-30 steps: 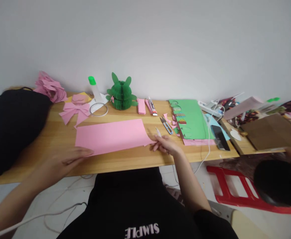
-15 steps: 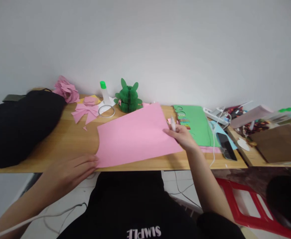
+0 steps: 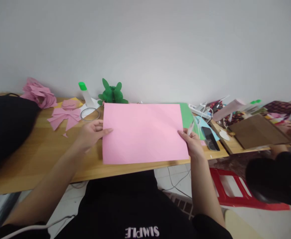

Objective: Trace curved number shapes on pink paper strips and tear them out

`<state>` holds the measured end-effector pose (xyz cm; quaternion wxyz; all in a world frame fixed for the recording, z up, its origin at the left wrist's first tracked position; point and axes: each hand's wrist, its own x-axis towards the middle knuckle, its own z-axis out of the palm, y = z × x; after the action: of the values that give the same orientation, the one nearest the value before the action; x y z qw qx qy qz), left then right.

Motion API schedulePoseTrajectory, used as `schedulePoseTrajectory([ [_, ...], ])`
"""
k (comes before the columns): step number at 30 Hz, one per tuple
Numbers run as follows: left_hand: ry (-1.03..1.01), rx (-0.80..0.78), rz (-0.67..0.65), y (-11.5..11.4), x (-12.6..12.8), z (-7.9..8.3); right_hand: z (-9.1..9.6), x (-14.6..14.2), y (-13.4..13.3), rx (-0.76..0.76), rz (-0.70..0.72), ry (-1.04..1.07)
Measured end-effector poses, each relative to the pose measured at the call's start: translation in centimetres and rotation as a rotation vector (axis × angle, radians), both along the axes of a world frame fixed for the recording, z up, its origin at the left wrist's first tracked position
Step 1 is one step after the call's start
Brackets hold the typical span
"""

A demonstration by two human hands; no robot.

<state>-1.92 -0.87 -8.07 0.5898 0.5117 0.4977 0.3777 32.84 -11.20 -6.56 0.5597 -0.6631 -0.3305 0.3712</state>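
A pink sheet of paper (image 3: 143,132) is held up over the wooden table by its two short sides. My left hand (image 3: 93,132) pinches its left edge, thumb in front and fingers behind. On the opposite edge, my right hand (image 3: 190,139) grips the sheet and also carries a slim white pen-like tool (image 3: 190,128). Behind the sheet stands a green honeycomb paper figure (image 3: 112,94), its lower part hidden. Green paper (image 3: 186,113) shows past the sheet's right corner.
Left of the sheet are a pink paper bow (image 3: 65,116), a ring (image 3: 90,114), a green-capped glue bottle (image 3: 86,94), crumpled pink paper (image 3: 39,93) and a black bag (image 3: 10,122). A phone (image 3: 210,138) and power strip (image 3: 200,111) lie right. Another person's hand (image 3: 290,129) is far right.
My left hand has moved up from the sheet's lower left corner to its left edge. The sheet is now lifted and squared toward me. The view has shifted right.
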Motion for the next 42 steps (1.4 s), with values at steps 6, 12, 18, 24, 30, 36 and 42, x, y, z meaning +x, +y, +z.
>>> schedulePoseTrajectory([
  [6,0.022,0.120,0.066,1.7,0.6,1.4,0.9,1.1,1.3,0.086,-0.073,0.024],
  [12,0.071,0.307,0.170,3.6,2.2,6.9,4.0,3.2,4.0,0.395,-0.100,-0.231],
  [18,0.070,0.340,0.043,2.9,1.5,10.3,3.7,3.6,3.4,0.345,-0.022,-0.132],
  [24,0.206,0.151,-0.079,1.8,-1.7,4.7,-0.9,0.8,1.2,-0.021,0.076,-0.044],
  [30,0.358,0.081,-0.019,0.2,-4.7,-1.0,-4.3,-1.6,0.3,-0.126,0.137,-0.020],
  [36,0.306,-0.020,0.008,-0.5,-6.0,-2.3,-3.0,0.4,-0.7,-0.137,0.002,0.018],
  [42,0.334,-0.047,0.122,-0.9,-7.7,-2.9,0.8,7.9,-5.8,0.029,-0.452,-0.036],
])
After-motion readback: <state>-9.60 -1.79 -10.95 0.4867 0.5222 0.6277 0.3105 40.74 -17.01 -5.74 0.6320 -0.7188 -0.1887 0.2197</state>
